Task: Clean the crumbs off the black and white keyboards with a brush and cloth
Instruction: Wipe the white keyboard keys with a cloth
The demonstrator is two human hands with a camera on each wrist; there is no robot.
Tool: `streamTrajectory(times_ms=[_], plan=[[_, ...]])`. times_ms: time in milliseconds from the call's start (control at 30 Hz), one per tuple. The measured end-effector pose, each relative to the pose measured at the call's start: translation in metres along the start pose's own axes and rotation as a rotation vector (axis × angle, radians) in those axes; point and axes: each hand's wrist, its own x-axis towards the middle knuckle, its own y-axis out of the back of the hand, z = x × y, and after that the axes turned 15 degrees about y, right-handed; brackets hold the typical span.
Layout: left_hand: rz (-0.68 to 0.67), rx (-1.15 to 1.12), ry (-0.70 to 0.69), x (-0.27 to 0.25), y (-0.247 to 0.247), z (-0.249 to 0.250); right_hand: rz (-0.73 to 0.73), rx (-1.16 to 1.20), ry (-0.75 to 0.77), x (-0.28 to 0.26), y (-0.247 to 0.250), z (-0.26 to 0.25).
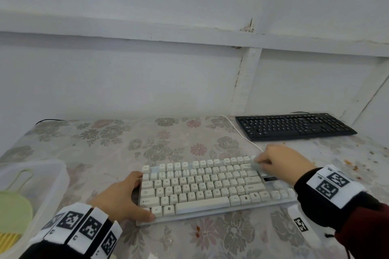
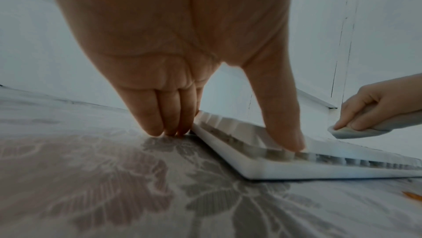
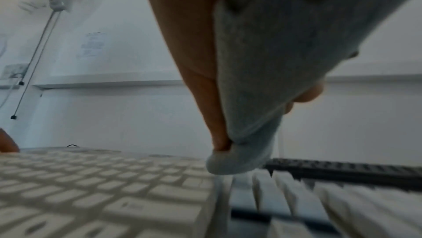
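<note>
The white keyboard [image 1: 210,187] lies in the middle of the flowered table. My left hand [image 1: 130,195] steadies its left end: straight fingers [image 2: 160,124] stand against the side edge with their tips on the table, and the thumb [image 2: 285,133] presses on the front corner keys. My right hand [image 1: 273,163] grips a grey cloth [image 1: 257,163] and holds it down on the far right keys; the cloth [image 3: 262,79] hangs bunched between thumb and fingers. The black keyboard [image 1: 294,126] lies at the back right, untouched. A green brush [image 1: 14,206] rests in a box at the left.
A clear plastic box [image 1: 52,174] stands at the left table edge. Orange crumbs [image 1: 353,165] are scattered on the table to the right of the white keyboard, and a few lie near the front [image 1: 197,230]. A white cable [image 1: 242,134] runs back to the wall.
</note>
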Motion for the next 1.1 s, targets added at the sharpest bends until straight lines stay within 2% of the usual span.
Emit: streamTrajectory(times_ms=[67,233,433,500,633,733,833,1000,1100], plan=[[0.001,0.000,-0.004,0.000,0.000,0.000,-0.017,-0.034,0.055,-0.004,-0.006,0.000],[0.000,-0.007,-0.006,0.001,0.000,0.001,-0.041,-0.049,-0.016,-0.010,-0.010,0.017],[0.008,0.003,-0.007,0.001,0.000,0.000,-0.093,-0.089,-0.269,-0.001,-0.006,0.027],[0.007,-0.011,-0.008,0.002,-0.001,-0.001,-0.084,-0.086,-0.222,0.000,-0.001,0.023],[0.005,-0.032,-0.019,0.004,-0.001,-0.002,-0.027,-0.075,-0.026,-0.003,-0.006,0.009],[0.013,-0.026,-0.028,0.004,-0.001,-0.001,-0.003,-0.043,-0.036,-0.013,-0.012,0.016],[0.006,-0.026,-0.031,0.004,-0.001,-0.002,-0.039,-0.045,-0.059,-0.014,-0.010,0.023],[0.000,-0.022,-0.024,0.006,-0.002,-0.003,-0.048,-0.066,-0.197,-0.001,-0.005,0.022],[-0.007,-0.025,-0.034,0.008,-0.002,-0.005,0.008,-0.071,-0.119,-0.001,-0.008,0.012]])
